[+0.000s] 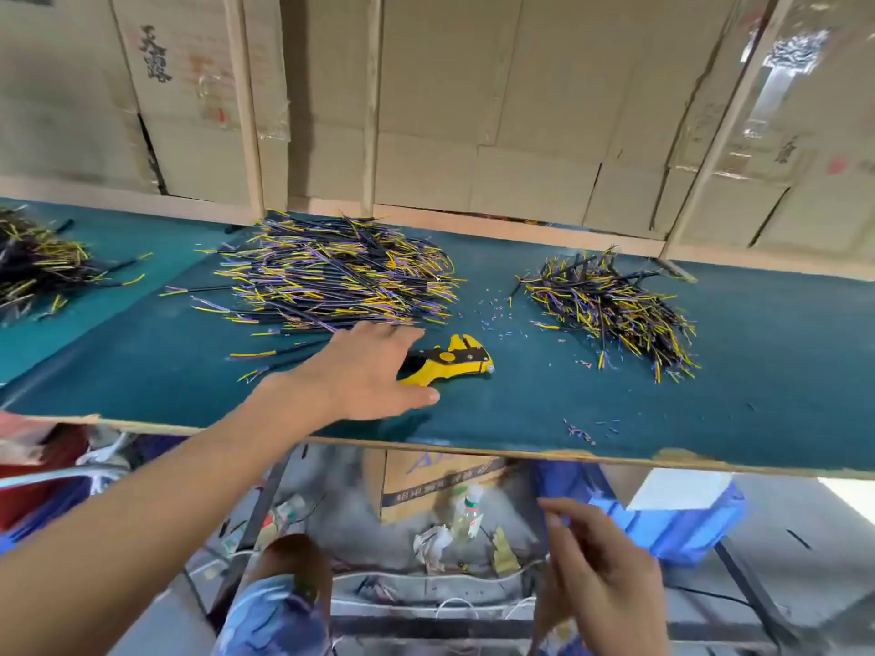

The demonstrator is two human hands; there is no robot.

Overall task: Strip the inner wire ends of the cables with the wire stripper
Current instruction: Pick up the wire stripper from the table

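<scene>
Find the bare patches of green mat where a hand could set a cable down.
Free: the near strip of the mat between the wire stripper and the table edge. Crowded: the big cable pile, smaller pile, and the scrap-littered gap between them.

The left hand [364,371] is reaching out over the green table [615,419], fingers straight and spread, covering the handle end of the yellow and black wire stripper [454,362], which is lying flat with its head pointing right. The right hand [601,570] is hanging below the near table edge, fingers loosely bent, holding nothing. A large pile of cables [341,272] is lying just beyond the left hand; a smaller pile [611,305] is sitting to the right, and a third pile [33,267] at the far left edge. Tiny insulation scraps [502,319] are lying scattered between the two nearer piles. Cardboard boxes [473,111] are standing behind the table.
</scene>
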